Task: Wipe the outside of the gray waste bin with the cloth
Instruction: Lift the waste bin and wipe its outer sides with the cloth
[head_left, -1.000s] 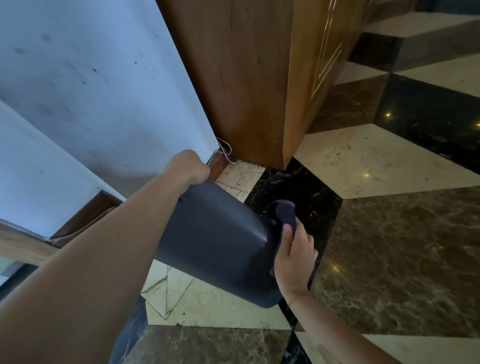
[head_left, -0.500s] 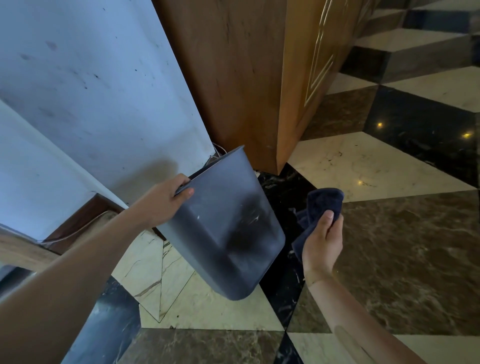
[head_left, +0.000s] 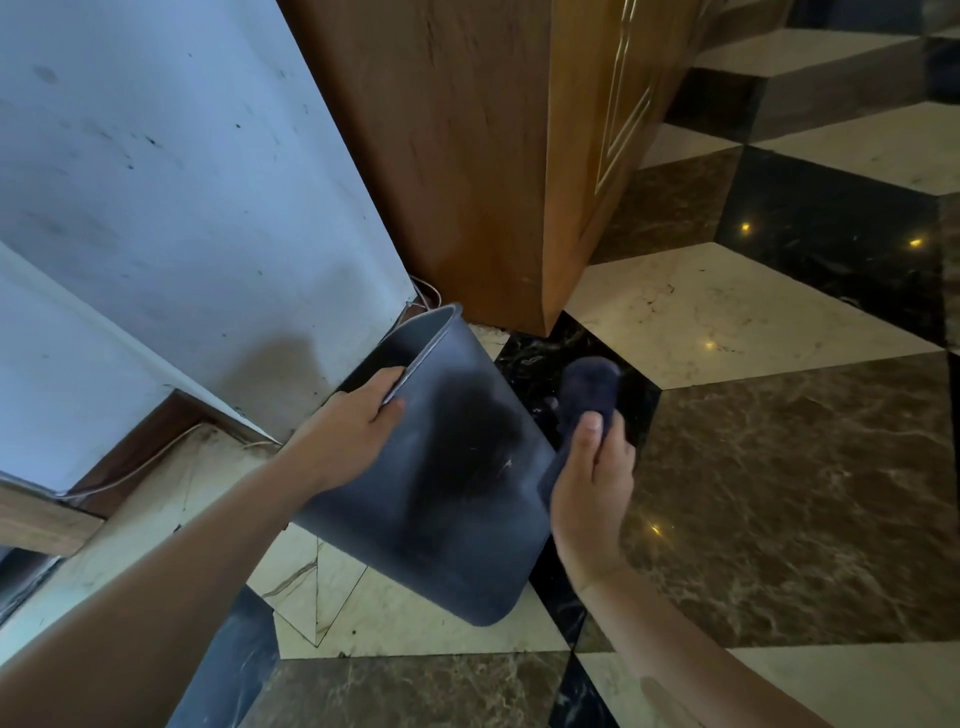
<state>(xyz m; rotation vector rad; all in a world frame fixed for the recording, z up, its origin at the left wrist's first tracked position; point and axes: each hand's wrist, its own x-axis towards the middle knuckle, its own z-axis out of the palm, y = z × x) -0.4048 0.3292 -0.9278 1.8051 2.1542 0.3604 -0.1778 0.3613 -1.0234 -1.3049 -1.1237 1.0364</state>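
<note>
The gray waste bin (head_left: 457, 467) is smooth, dusty plastic with a dark smudge across its broad side. It is held tilted above the marble floor (head_left: 779, 467), mouth up toward the wall (head_left: 182, 182), base toward the camera. The left hand (head_left: 348, 431) pinches its rim; the right hand (head_left: 592, 488) grips the dark cloth (head_left: 587, 395) against its right edge.

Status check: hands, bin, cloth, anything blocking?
Left hand gripping bin rim, bin tilted. Right hand holding cloth beside bin's right edge. Nothing blocking.
</note>
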